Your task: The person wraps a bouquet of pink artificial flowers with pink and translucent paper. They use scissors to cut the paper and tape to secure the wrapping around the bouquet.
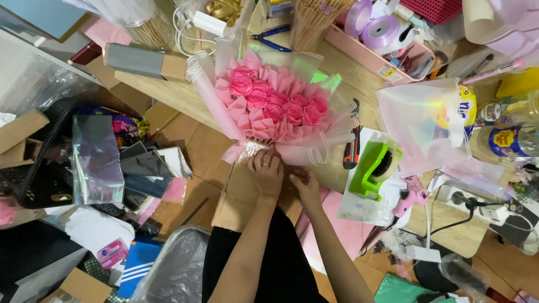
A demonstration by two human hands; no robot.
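From the head camera, a bouquet of pink roses (273,106) lay on a wooden table (168,92), its flower heads pointing away from the person and its gathered stem end pointing back toward them, so the long axis ran roughly from the body outward, leaning a little to the left at the far end. Both hands met at that near end: the left hand (266,172) lay palm down with its fingers curled over the wrapped neck just below the pink paper, and the right hand (306,185) sat just beside it, a little nearer the body, its fingers bent against the same spot; whether either truly pinched the wrap could not be told. The left hand was the closer of the two to the blooms. Under the hands lay a flat piece of brown cardboard (238,202). Right of the bouquet stood a green tape dispenser (373,168) on a white sheet, with a pink glue gun (412,196) beyond it. Farther right stood a translucent pink bag (426,123), and beside it a yellow and blue round-labelled tub (508,140). Lilac ribbon rolls (373,25) sat in a pink tray at the top, and a blue box with white stripes (137,269) lay low on the left.
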